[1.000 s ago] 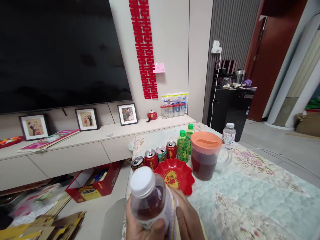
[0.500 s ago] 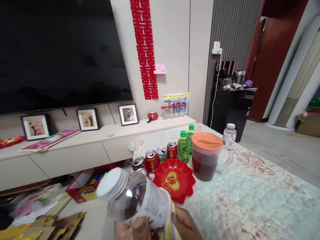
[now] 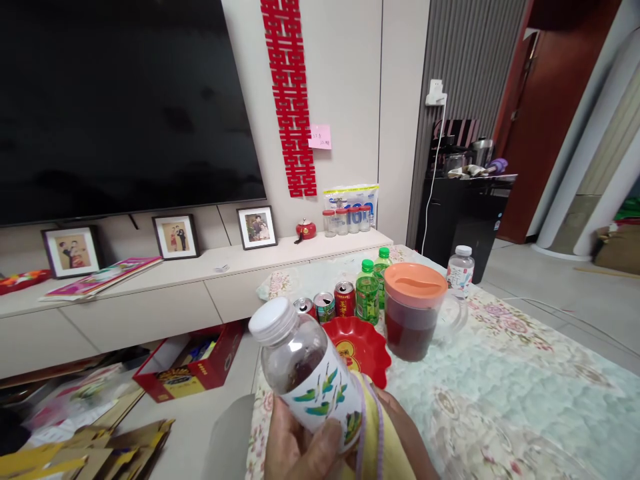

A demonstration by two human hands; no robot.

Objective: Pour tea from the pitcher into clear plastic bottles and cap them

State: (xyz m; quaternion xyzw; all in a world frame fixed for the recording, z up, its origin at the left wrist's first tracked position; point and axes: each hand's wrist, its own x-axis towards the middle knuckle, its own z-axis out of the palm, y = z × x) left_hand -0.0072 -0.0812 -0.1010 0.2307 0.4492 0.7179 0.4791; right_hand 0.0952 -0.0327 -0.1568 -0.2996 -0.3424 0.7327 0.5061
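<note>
A clear plastic bottle (image 3: pixel 300 363) with a white cap and a white label with green leaf-like shapes is tilted in front of me, cap toward the upper left. My left hand (image 3: pixel 297 450) is closed around its lower body, thumb across the label. A yellow cloth (image 3: pixel 375 427) with purple edging wraps the bottle's base. Behind that cloth, my right hand (image 3: pixel 407 430) presses it against the bottle; its fingertips are hidden. Just beyond the bottle lies a red scalloped plate (image 3: pixel 374 347), partly covered by it.
Several drink cans (image 3: pixel 345 300) and two green-capped bottles (image 3: pixel 367 293) stand behind the plate. A pitcher (image 3: pixel 411 330) of dark liquid with an orange lid is to their right, near another white-capped bottle (image 3: pixel 461 270). A red box (image 3: pixel 220 363) sits on the floor left of the flowered tablecloth (image 3: pixel 500 400).
The bottle has moved right and slightly up and turned, so its green-patterned label now faces me. Both hands moved right with it, and it covers more of the plate and cans.
</note>
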